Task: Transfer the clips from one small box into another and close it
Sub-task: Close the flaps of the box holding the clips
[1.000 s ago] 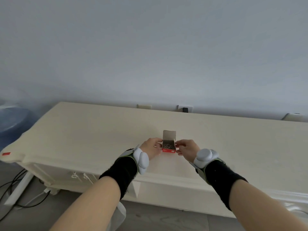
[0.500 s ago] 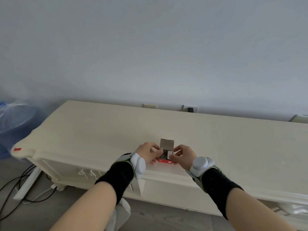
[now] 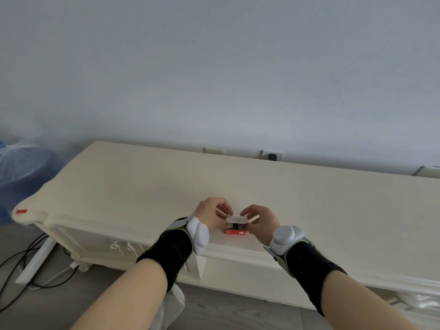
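**Status: Small Box With Lid Flap Partly Lowered, Both Hands Engaged**

1 small red box point(image 3: 235, 231) rests on the cream table point(image 3: 142, 186), close to the near edge and between the 2 hands. Its pale lid flap point(image 3: 236, 219) is folded forward over the opening, roughly level, with a dark gap visible between the flap and the red front wall. The contents inside the gap are too small to identify.

The left hand point(image 3: 210, 214) is curled, fingertips pressed together on the left end of the flap. The right hand point(image 3: 260, 222) is likewise curled, fingertips pinching the right end of the flap. Both hands touch the box.

Each forearm carries a black wrist wrap point(image 3: 170, 252) fitted with a white rounded module point(image 3: 200, 233).

Background items: a blue plastic bag point(image 3: 21, 163) left of the table, black cables point(image 3: 19, 270) on the floor, and a wall outlet point(image 3: 272, 156) behind the table.
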### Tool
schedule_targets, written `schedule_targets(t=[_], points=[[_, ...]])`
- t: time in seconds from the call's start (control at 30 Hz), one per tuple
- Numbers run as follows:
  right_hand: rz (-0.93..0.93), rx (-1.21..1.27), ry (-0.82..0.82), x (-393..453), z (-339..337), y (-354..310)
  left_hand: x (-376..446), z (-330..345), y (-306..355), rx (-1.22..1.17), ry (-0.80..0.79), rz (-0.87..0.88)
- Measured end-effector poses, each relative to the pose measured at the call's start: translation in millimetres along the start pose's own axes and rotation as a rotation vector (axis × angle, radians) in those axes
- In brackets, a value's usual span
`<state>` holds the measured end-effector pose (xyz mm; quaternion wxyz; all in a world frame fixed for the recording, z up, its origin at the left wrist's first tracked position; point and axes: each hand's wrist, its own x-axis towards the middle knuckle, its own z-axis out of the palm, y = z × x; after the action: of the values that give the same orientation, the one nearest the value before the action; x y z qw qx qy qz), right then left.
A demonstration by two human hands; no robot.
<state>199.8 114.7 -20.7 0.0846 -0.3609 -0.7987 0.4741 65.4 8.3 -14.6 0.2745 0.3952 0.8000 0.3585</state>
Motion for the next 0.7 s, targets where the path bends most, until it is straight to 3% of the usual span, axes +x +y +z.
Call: schedule_targets(t=[0.4, 0.7], points=[[0.039, 0.024, -0.004, -1, -5, 1, -5, -3, 1, 0.048, -0.005, -0.060], [-0.078, -0.031, -0.017, -7, -6, 1, -9, 2, -12, -0.014, -0.031, -0.003]])
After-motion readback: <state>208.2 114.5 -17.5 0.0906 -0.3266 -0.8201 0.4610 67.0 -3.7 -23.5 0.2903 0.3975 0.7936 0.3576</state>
